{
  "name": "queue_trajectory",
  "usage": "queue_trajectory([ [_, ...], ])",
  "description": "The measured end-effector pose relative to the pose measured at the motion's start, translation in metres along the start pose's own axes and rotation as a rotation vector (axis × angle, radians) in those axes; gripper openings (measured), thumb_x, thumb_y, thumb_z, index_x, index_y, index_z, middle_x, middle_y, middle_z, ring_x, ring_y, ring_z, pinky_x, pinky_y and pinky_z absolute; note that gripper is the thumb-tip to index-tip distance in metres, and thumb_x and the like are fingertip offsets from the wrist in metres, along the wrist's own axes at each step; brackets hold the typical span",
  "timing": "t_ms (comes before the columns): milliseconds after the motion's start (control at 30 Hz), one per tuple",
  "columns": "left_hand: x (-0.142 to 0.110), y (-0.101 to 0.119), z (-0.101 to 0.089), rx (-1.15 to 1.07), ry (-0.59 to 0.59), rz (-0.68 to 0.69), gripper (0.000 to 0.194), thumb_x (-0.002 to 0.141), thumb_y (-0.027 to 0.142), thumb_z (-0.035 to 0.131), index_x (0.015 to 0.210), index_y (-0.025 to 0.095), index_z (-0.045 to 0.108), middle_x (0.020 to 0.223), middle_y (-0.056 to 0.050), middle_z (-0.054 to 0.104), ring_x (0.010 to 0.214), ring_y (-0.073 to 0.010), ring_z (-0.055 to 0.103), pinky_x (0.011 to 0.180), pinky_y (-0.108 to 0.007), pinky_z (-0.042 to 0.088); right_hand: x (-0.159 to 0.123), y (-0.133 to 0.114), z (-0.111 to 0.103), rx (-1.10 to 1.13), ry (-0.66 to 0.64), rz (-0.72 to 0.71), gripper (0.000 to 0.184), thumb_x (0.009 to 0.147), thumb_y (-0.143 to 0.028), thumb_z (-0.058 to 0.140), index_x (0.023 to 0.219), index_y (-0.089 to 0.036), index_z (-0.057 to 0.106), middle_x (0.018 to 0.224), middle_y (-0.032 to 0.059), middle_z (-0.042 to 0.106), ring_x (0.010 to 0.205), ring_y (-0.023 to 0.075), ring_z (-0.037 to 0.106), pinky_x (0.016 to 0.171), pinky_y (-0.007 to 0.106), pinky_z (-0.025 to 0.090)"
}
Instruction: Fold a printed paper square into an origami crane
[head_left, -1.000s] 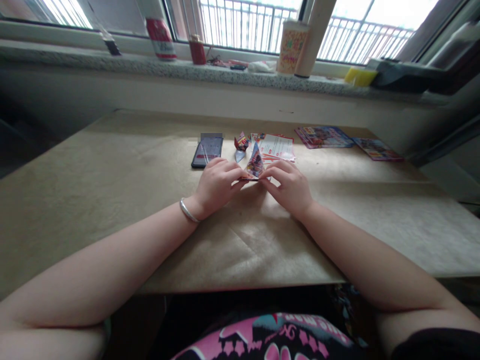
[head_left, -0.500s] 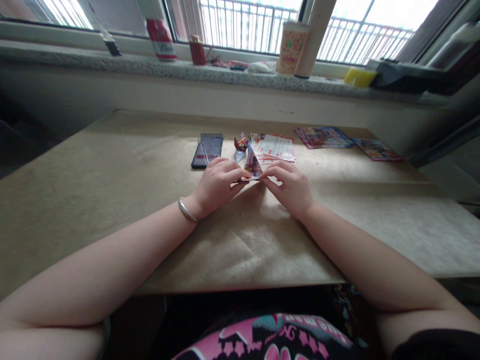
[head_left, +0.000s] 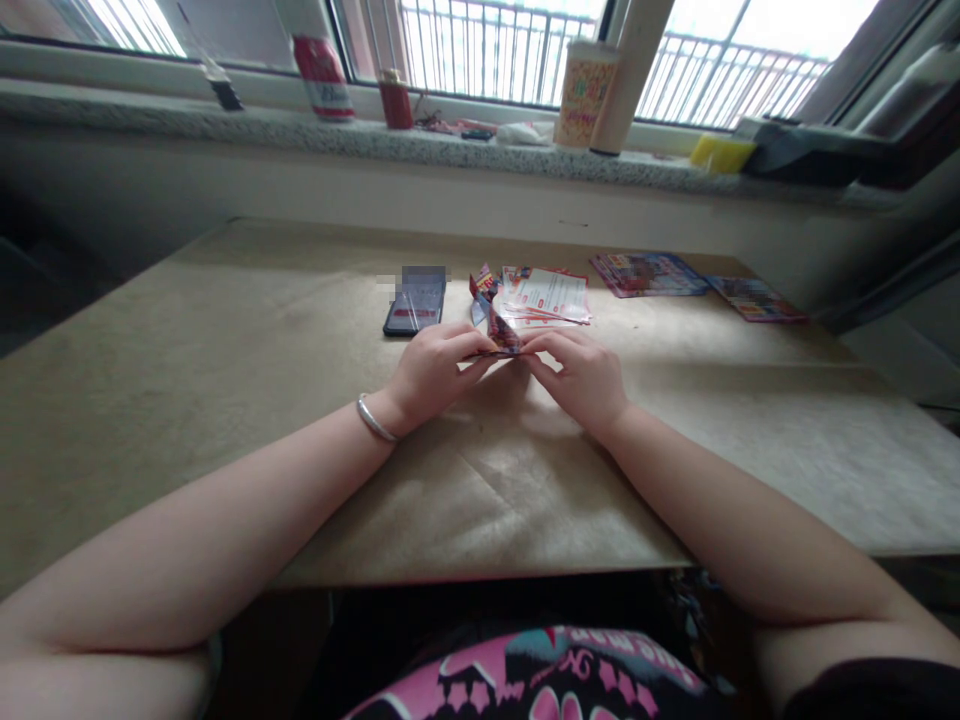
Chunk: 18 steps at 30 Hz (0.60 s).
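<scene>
Between my two hands is a colourful printed wrapper [head_left: 501, 330], its raised part curling up and away from me. My left hand [head_left: 439, 362], with a silver bangle on the wrist, pinches the wrapper's near left edge between thumb and fingers. Opposite it, my right hand [head_left: 581, 370] pinches the right end close to the left fingertips. What lies inside the wrapper, if anything, is hidden. Just behind it sits a crumpled torn wrapper piece [head_left: 484, 282]. White-faced cards with red edges [head_left: 551, 295] lie fanned behind my right hand.
A phone [head_left: 417, 302] lies beyond my left hand. Farther right are a pile of colourful cards [head_left: 652, 274] and another smaller pile [head_left: 757, 299]. On the windowsill [head_left: 450, 146] stand a red can [head_left: 322, 78], a red bottle [head_left: 395, 100] and a patterned cup [head_left: 585, 95].
The wrapper's raised part has bent over and sunk lower, showing more of the white cards behind. Both hands keep their pinch with only slight shifts.
</scene>
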<state>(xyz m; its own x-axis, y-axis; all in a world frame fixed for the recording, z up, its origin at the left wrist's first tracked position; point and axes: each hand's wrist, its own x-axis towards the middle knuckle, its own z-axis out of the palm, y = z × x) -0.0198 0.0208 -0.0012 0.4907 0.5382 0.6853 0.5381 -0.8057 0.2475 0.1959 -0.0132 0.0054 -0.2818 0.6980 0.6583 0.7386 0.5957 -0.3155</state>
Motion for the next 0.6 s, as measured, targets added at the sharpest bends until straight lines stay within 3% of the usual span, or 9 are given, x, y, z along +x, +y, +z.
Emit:
queue_trajectory([
  [400,-0.001,-0.003,-0.004,-0.097,0.116,-0.089,0.008,0.085,0.020,0.062,0.079,0.018,0.067,0.083,-0.002,0.062,0.080,-0.0125,0.059,0.075,-0.024,0.049,0.004,0.007,0.001,0.308,0.089,0.016,0.010,0.086,-0.020,0.057,0.083,-0.023,0.066,0.104,0.0033,0.070,0.094,0.0148,0.066,0.060,0.023,0.057],
  [600,-0.002,-0.004,-0.003,-0.075,0.101,-0.064,0.012,0.086,0.025,0.063,0.079,0.019,0.070,0.082,-0.002,0.062,0.077,-0.0122,0.059,0.071,-0.024,0.049,0.002,0.012,0.008,0.349,-0.003,0.182,0.011,0.082,-0.020,0.059,0.090,-0.023,0.066,0.110,0.0030,0.070,0.090,0.0170,0.069,0.055,0.024,0.055],
])
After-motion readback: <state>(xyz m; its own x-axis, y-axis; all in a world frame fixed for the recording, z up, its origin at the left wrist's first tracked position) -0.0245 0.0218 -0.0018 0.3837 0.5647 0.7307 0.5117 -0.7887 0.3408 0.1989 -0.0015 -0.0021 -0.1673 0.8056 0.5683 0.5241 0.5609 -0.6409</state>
